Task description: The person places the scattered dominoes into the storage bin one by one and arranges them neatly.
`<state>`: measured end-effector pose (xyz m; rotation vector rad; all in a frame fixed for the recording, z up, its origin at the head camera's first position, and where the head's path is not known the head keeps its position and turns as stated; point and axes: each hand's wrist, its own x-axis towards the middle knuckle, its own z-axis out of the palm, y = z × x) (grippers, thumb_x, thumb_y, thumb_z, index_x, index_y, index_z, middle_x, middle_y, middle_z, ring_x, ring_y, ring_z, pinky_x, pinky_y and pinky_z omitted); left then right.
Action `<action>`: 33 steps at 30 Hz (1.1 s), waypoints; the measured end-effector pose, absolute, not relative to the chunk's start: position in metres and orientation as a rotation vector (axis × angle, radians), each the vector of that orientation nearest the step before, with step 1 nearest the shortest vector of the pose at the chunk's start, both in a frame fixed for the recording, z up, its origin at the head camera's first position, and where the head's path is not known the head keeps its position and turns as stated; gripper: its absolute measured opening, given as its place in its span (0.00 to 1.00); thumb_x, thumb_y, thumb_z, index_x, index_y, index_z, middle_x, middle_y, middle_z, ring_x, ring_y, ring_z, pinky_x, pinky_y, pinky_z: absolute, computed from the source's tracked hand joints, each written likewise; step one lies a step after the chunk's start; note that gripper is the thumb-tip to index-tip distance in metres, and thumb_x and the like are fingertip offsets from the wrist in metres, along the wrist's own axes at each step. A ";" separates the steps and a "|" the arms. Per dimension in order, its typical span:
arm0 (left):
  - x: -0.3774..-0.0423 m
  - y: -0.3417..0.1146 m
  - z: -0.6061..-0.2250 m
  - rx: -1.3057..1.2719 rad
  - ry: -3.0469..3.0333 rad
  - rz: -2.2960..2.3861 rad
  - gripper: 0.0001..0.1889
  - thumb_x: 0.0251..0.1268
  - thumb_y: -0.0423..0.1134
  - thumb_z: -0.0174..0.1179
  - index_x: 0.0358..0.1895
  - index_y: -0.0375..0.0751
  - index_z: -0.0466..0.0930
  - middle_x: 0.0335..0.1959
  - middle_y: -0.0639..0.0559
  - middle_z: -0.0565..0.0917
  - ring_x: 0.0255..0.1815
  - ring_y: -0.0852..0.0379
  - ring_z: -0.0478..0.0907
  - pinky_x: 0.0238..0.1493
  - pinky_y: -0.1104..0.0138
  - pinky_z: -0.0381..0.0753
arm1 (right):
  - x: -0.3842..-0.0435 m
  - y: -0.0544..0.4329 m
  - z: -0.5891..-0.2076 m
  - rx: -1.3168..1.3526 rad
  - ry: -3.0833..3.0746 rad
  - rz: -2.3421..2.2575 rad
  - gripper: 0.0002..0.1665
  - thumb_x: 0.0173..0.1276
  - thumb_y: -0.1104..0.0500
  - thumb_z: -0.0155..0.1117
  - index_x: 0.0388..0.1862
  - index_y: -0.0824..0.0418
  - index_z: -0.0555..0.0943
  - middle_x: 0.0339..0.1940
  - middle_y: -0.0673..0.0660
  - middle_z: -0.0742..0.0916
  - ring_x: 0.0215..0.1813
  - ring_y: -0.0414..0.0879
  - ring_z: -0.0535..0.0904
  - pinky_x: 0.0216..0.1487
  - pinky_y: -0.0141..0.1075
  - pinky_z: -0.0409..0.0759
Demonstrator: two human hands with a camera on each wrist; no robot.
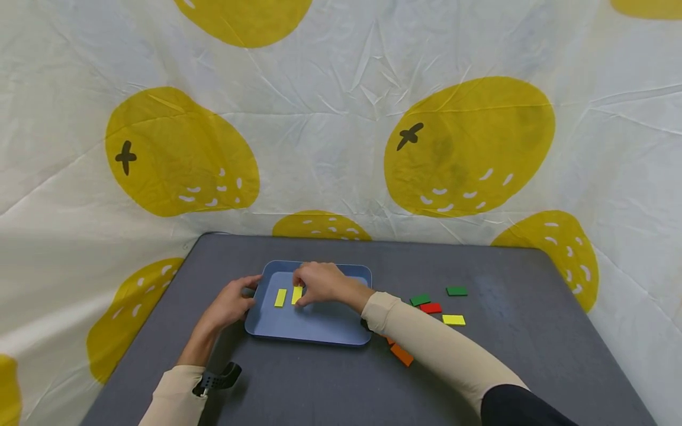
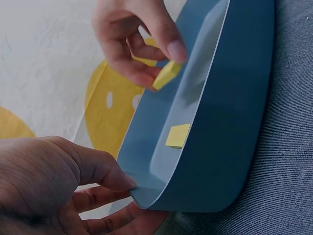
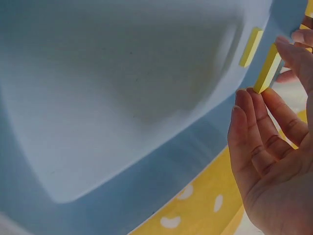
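A blue tray (image 1: 330, 325) lies on the grey table. My left hand (image 1: 229, 303) holds its left side, thumb on the rim and the other fingers outside the wall in the left wrist view. Over the tray, my right hand (image 1: 322, 283) pinches a yellow block (image 3: 268, 68) by its ends, between thumb and fingertips. It hangs above the tray floor in the left wrist view. A second yellow block (image 1: 280, 297), flat and oblong, lies on the tray floor just left of the held one.
Right of the tray lie green blocks (image 1: 456, 291), a red block (image 1: 431, 308) and another yellow block (image 1: 453, 320). Orange blocks (image 1: 402, 355) sit near the tray's front right corner, partly behind the right sleeve (image 1: 437, 343). A white curtain (image 1: 330, 160) with yellow fruit shapes hangs behind the table.
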<state>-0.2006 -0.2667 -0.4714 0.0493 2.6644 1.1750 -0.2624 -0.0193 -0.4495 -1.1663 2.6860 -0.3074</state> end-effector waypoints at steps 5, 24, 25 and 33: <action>-0.201 -0.267 -0.472 0.045 2.664 1.169 0.32 0.68 0.22 0.53 0.76 0.33 0.63 0.64 0.29 0.73 0.36 0.50 0.80 0.27 0.60 0.80 | -0.265 -0.031 -0.455 -1.182 2.702 -0.220 0.28 0.58 0.36 0.76 0.51 0.49 0.85 0.42 0.43 0.82 0.41 0.36 0.75 0.39 0.35 0.77; -0.202 -0.268 -0.473 0.045 2.663 1.173 0.32 0.67 0.22 0.53 0.76 0.33 0.64 0.64 0.29 0.74 0.37 0.49 0.80 0.28 0.60 0.82 | -0.264 -0.053 -0.472 -1.107 2.760 -0.120 0.25 0.58 0.36 0.76 0.46 0.49 0.86 0.41 0.46 0.81 0.38 0.39 0.75 0.34 0.37 0.76; -0.202 -0.268 -0.473 0.044 2.662 1.175 0.32 0.67 0.22 0.53 0.76 0.33 0.64 0.64 0.29 0.74 0.37 0.49 0.80 0.28 0.60 0.81 | -0.264 -0.053 -0.472 -1.105 2.764 -0.123 0.25 0.58 0.36 0.76 0.46 0.49 0.87 0.41 0.46 0.81 0.38 0.39 0.76 0.34 0.37 0.76; -0.202 -0.269 -0.473 0.041 2.657 1.175 0.32 0.67 0.22 0.53 0.76 0.33 0.64 0.64 0.30 0.74 0.34 0.49 0.80 0.28 0.60 0.81 | -0.263 -0.054 -0.472 -1.103 2.758 -0.172 0.27 0.57 0.34 0.76 0.47 0.49 0.86 0.42 0.46 0.81 0.37 0.39 0.75 0.35 0.37 0.76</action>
